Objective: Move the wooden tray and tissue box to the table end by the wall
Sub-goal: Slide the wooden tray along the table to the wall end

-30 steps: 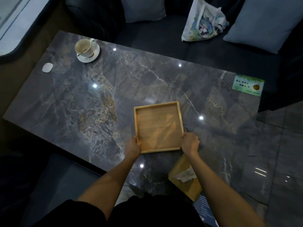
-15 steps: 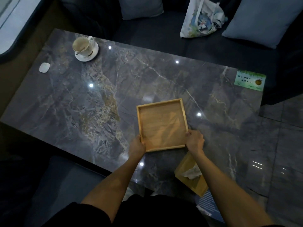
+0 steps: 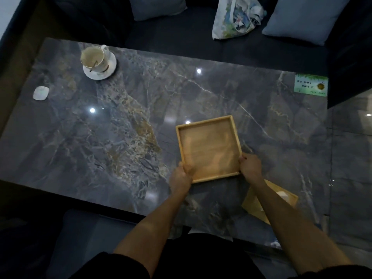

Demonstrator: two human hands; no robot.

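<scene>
A square, empty wooden tray [image 3: 208,149] lies over the dark marble table [image 3: 120,127], right of its middle. My left hand [image 3: 181,176] grips the tray's near-left corner. My right hand [image 3: 250,165] grips its near-right corner. A wooden tissue box [image 3: 281,200] with a white tissue poking out sits near the table's front right, partly hidden behind my right forearm.
A cup on a saucer [image 3: 98,62] with a spoon stands at the far left. Nearer the left edge lies a small white object [image 3: 41,93]. A green card [image 3: 311,85] marks the far right corner. Behind the table, a sofa holds cushions and a tote bag [image 3: 235,17].
Both hands have kept hold of the tray, which sits slightly further right in view. The view has shifted, showing more of the table's left end.
</scene>
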